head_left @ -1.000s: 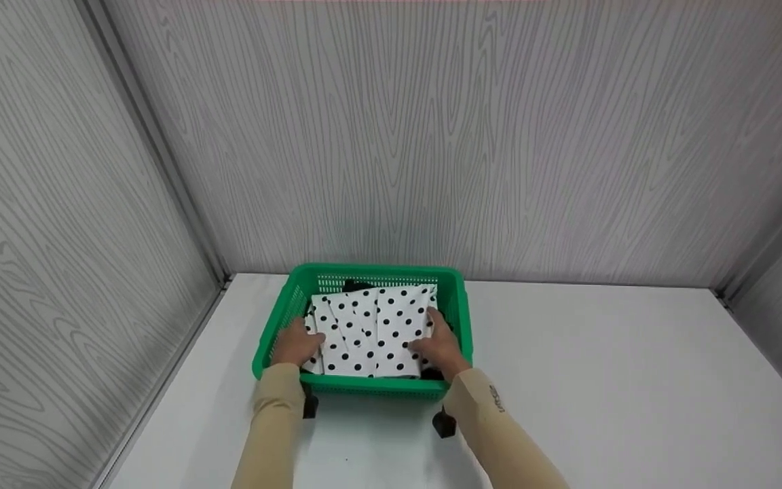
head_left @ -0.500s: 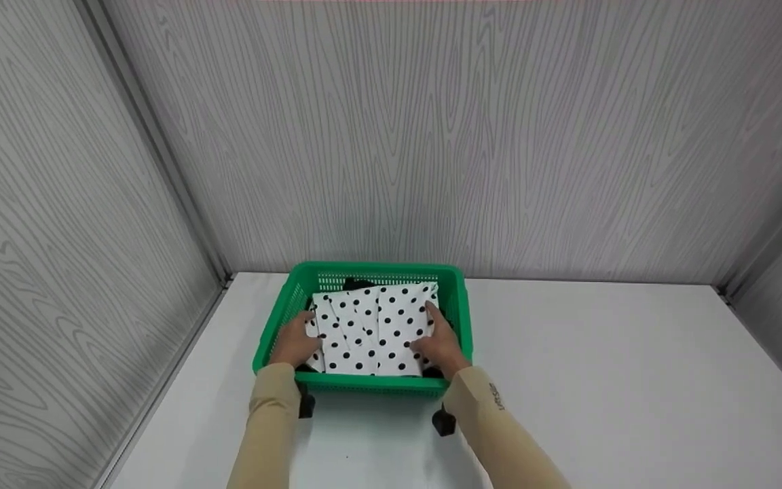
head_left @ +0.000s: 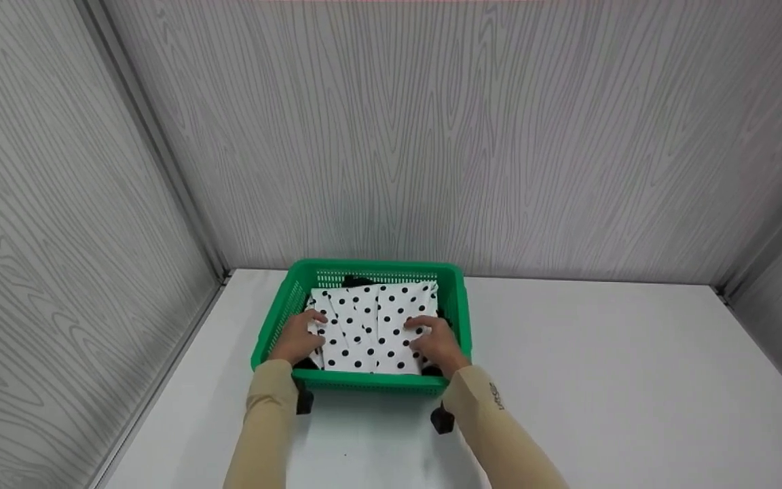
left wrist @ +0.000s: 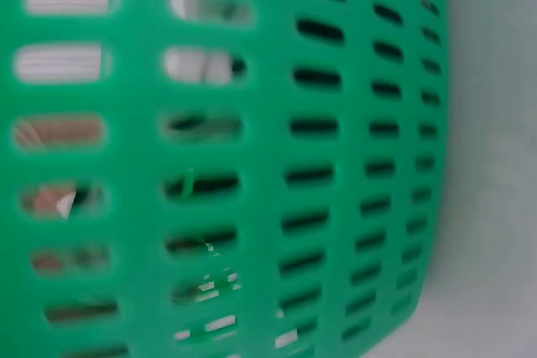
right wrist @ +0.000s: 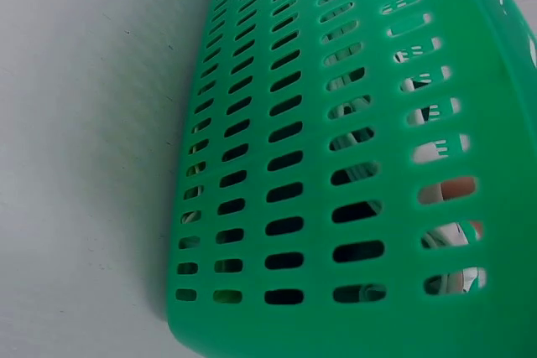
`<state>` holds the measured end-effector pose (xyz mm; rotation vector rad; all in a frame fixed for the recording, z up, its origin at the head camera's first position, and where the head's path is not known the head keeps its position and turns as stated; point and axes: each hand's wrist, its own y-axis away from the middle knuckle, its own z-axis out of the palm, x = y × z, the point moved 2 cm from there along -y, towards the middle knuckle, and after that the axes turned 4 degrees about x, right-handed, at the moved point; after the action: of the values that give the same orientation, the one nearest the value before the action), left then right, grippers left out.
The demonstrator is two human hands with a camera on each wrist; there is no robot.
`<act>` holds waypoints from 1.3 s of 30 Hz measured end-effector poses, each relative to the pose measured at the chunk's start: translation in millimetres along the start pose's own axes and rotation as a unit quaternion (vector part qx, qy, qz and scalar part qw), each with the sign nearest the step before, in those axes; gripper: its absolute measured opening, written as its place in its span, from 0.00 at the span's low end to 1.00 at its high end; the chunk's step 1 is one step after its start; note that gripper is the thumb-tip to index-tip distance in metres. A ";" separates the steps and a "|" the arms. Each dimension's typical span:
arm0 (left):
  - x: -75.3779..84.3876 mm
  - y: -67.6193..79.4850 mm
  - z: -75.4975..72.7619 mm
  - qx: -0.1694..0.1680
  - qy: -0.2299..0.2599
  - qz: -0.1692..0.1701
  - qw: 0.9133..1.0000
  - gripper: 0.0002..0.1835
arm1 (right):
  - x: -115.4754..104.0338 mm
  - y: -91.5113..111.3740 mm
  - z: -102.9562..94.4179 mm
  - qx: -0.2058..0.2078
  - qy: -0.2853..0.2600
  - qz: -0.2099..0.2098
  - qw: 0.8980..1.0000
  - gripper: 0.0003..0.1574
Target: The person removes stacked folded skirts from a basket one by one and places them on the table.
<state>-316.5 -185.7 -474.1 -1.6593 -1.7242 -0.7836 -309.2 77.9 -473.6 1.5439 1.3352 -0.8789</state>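
Note:
A folded white cloth with black polka dots (head_left: 360, 339) lies on top of the contents of a green plastic basket (head_left: 377, 382). My left hand (head_left: 296, 337) rests at the cloth's left side, thumb and index finger apart on its top. Over the right side, my right hand (head_left: 437, 343) touches the cloth with bent, spread fingers. Both wrists cross the basket's front rim. Each wrist view mostly meets the slotted wall of the basket (left wrist: 260, 207), (right wrist: 285, 157); only bits of cloth and fingers show through the slots.
Something black (head_left: 357, 280) peeks out behind the cloth. The basket stands on a white table (head_left: 601, 380), close to the grey wood-grain back wall (head_left: 391, 136). Another panel (head_left: 58, 238) rises at the left.
The fingers of both hands have come from the cloth's side edges up onto its top, bending more. The cloth and basket have hardly moved.

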 end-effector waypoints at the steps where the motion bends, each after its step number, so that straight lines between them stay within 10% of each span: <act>1: -0.5 -0.1 -0.1 -0.003 0.009 0.000 1.000 0.22 | 0.1 -0.1 -0.3 -0.003 -0.001 0.000 1.000 0.27; 11: 1.0 4.2 -1.6 -0.068 0.038 -0.017 0.997 0.32 | -0.4 -2.7 0.6 -0.032 0.000 -0.001 0.999 0.40; 39: 54.5 9.0 5.7 0.028 0.178 0.050 0.982 0.34 | -22.1 5.0 -58.7 -0.007 -0.072 -0.105 0.992 0.46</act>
<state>-309.0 -146.3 -435.7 -1.4525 -1.3913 -0.9124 -310.1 124.7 -431.7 1.3181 1.4126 -1.0871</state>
